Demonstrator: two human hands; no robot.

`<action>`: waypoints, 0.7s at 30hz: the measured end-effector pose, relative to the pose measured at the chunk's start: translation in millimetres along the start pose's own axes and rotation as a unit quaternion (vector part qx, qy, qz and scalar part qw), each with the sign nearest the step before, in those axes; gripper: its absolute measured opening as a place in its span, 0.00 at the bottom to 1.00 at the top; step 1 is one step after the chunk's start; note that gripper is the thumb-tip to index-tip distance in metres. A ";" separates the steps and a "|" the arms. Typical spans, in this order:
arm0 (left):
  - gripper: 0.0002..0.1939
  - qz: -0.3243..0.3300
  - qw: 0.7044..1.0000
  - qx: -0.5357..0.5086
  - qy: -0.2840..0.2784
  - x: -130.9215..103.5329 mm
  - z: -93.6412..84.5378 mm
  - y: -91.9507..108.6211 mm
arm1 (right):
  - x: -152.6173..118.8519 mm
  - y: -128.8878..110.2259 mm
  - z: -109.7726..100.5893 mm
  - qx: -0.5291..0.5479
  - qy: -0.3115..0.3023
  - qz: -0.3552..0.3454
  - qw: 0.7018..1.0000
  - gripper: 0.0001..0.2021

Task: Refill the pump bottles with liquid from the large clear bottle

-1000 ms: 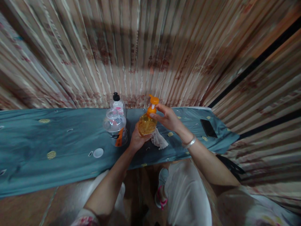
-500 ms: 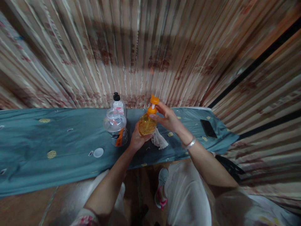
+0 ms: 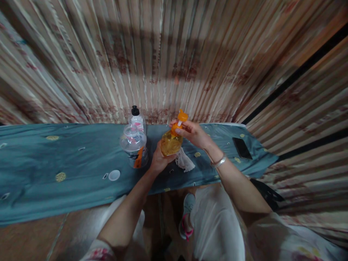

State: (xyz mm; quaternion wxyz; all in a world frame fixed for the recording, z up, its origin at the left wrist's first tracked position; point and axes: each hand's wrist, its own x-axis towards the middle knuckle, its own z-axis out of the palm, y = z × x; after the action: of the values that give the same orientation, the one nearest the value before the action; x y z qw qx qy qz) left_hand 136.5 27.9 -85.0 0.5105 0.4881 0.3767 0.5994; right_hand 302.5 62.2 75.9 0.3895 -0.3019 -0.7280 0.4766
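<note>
Centre frame: my left hand (image 3: 159,160) is gripping the bottle (image 3: 171,145), my right hand (image 3: 197,135) is grasping its pump (image 3: 182,116); cloth (image 3: 185,161) lying beside.

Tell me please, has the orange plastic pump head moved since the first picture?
Yes. The orange plastic pump head has shifted slightly to the right, toward the flat black rectangular phone, which lies still on the blue-green cloth.

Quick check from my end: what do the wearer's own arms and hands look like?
The left hand and right hand are both ungloved, and the forearms are uncovered. A shiny silver band-shaped bracelet circles the right wrist; none shows on the left. The left arm has a pale fabric sleeve with pinkish-red markings. The right sleeve's edge is too blurred to describe.
</note>
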 end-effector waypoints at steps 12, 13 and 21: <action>0.47 -0.010 1.000 -0.001 0.013 -0.3 2.7 3.0 | -4.4 2.7 4.8 -0.153 0.039 -0.055 0.986 0.27; 0.47 -0.011 1.000 0.000 0.014 -0.1 2.6 2.7 | -4.5 3.0 5.1 -0.156 0.040 -0.057 0.985 0.27; 0.44 -0.010 1.000 0.016 0.010 0.4 0.5 0.2 | -0.4 -1.3 -0.9 -0.208 0.016 -0.071 0.975 0.19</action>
State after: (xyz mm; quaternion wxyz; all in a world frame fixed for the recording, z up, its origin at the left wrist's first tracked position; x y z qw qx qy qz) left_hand 137.0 28.3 -84.6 0.5048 0.4863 0.3959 0.5932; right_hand 303.4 61.8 77.2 0.3627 -0.3310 -0.8246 0.2810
